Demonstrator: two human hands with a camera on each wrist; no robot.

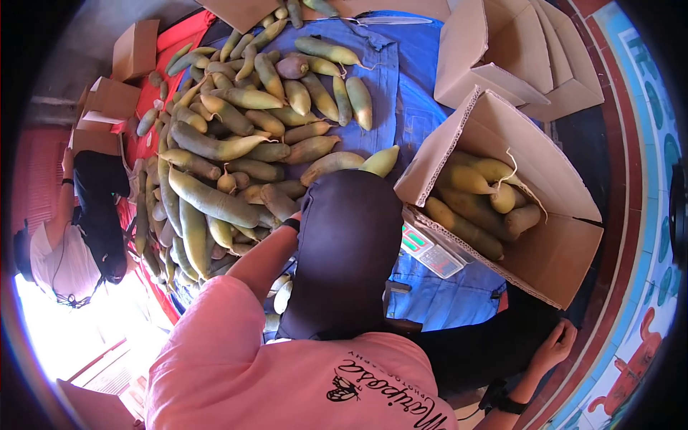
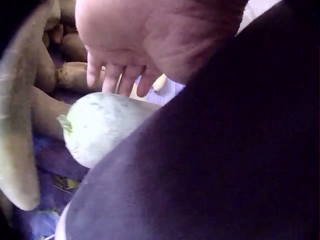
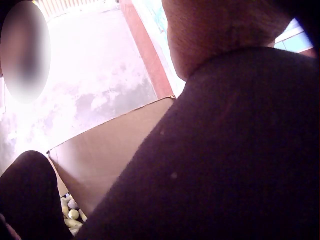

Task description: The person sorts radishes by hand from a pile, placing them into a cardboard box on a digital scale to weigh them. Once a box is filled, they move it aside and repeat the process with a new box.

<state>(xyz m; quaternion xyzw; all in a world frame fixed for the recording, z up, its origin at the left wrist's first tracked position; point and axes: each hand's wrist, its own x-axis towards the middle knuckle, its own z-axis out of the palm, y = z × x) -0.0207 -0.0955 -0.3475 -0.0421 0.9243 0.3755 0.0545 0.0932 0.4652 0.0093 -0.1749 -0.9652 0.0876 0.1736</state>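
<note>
In the left wrist view my left hand reaches past my dark-trousered knee, its fingers extended downward. Right by those fingertips lies a pale green radish, partly covered by the knee. The knee hides most of this hand in the head view, where the forearm runs to the edge of a big radish heap. My right hand rests at my other knee, loosely curled and holding nothing. Beside that knee, an open cardboard box with several radishes stands on a digital scale.
More open cardboard boxes stand at the back right. The heap spreads over blue and red sheets. Another person is at the far left, near small boxes. A tiled, painted wall runs along the right.
</note>
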